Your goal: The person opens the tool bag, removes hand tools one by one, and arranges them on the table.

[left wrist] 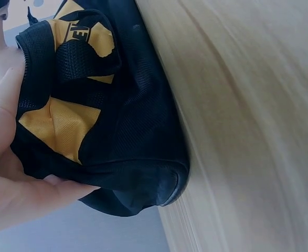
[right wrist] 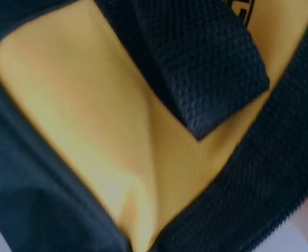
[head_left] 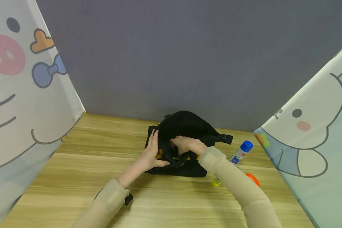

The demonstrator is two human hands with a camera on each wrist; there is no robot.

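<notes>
A black and yellow zip-up tool bag stands on the table with its top gaping. My left hand grips its left end, thumb at the front edge and fingers against the side; the left wrist view shows the fabric of the bag between them. Through the opening reaches my right hand, its fingertips hidden inside, so whether it holds something there does not show. A pale green bit peeks out near the front rim. Yellow cloth and a black strap fill the right wrist view.
Right of the bag stands a spray can with a blue cap. A yellow item and an orange-red round thing are partly covered by the right sleeve. A grey wall rises behind, with printed cloth panels at the sides.
</notes>
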